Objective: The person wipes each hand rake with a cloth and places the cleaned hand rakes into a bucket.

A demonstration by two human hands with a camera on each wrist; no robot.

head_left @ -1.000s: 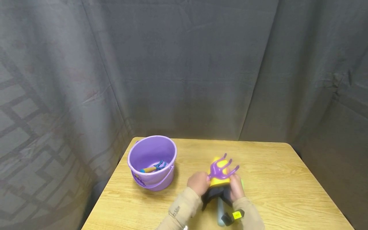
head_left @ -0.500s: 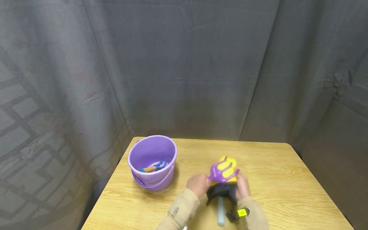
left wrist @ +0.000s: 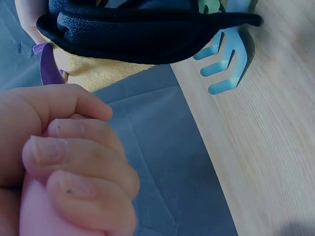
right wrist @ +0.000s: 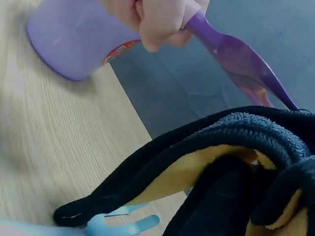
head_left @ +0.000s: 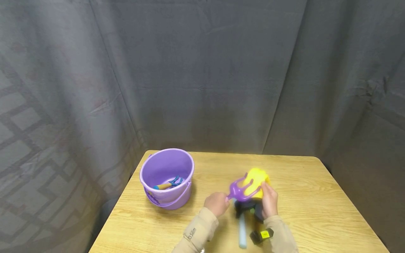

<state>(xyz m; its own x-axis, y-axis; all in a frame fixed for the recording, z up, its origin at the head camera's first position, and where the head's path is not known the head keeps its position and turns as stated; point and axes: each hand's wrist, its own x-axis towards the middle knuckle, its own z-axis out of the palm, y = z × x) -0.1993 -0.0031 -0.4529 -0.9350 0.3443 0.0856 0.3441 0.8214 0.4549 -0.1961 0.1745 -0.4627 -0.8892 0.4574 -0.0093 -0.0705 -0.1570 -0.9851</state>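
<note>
In the head view my left hand [head_left: 217, 203] grips the pink handle of a purple toy hand fork [head_left: 238, 192], its tines pointing right. My right hand [head_left: 269, 200] holds a soft yellow cloth piece [head_left: 257, 179] with black edging, just behind the tines. Its black fleecy underside [right wrist: 197, 142] fills much of the right wrist view, where the fingers holding it are out of sight. On the table beneath it lies a light-blue toy rake [left wrist: 235, 59], its pale handle [head_left: 242, 232] toward me. Something green [left wrist: 210, 6] lies beside the rake, mostly hidden.
A purple bucket [head_left: 164, 163] stands at the table's back left. Inside it lies a small blue fork [head_left: 175, 181] with a yellow handle. The wooden table [head_left: 316, 203] extends to the right, and grey curtains [head_left: 202, 77] hang behind and at both sides.
My right hand has moved to the right with the yellow cloth piece, which sits farther from my left hand. The purple fork and my left hand have barely moved.
</note>
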